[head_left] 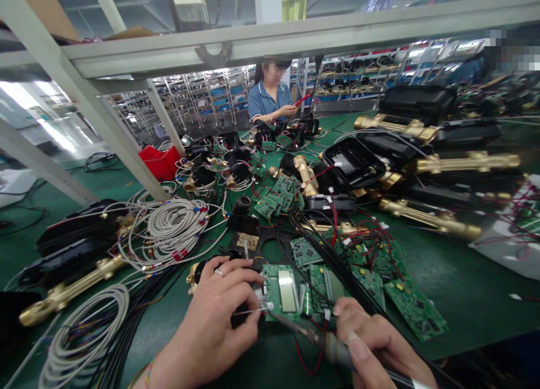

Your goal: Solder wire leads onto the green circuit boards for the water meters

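Note:
My right hand (pixel 373 341) grips a soldering iron (pixel 333 348). The iron's tip reaches the lower left edge of a green circuit board (pixel 272 296) with a grey display. On the left of that board, my left hand (pixel 221 316) has its thumb and index finger pinched on a thin pale wire (pixel 248 312), whose end meets the board near the iron's tip. The other left fingers rest over a brass and black part (pixel 194 277), mostly hidden beneath them. A second display board (pixel 327 282) lies just to the right.
Coiled grey cables (pixel 172 223) and brass pipe fittings (pixel 80 285) lie left. Loose circuit boards (pixel 415 307), black cables (pixel 341 259) and black-cased brass meters (pixel 354 158) crowd the right. A metal shelf frame (pixel 270 40) crosses above. A person (pixel 272 96) works across the table, holding something red.

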{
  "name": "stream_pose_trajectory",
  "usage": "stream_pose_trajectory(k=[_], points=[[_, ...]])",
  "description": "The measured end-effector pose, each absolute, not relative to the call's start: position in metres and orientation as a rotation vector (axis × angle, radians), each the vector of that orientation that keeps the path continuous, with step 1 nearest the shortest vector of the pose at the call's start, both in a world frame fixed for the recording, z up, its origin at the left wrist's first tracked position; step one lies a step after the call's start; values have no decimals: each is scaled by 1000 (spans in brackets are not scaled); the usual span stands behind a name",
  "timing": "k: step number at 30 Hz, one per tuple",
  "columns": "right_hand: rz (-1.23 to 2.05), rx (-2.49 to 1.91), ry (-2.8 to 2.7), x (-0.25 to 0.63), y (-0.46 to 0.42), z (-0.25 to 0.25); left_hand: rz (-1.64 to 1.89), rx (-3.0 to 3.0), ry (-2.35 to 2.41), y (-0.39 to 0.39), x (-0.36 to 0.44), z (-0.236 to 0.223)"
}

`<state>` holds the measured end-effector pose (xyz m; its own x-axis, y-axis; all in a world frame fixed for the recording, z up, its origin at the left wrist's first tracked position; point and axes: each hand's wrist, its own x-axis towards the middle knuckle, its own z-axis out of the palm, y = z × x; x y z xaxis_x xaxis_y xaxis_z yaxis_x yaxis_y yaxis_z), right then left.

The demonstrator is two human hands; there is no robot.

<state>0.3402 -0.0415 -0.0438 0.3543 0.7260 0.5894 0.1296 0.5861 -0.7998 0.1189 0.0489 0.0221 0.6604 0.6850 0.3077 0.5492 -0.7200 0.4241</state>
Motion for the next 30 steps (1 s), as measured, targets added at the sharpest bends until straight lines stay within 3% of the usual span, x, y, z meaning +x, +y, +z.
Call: stream_pose_trajectory(k=[30], points=[[473, -909, -1070, 347, -47, -44, 766, 2515, 979, 47, 119, 19]])
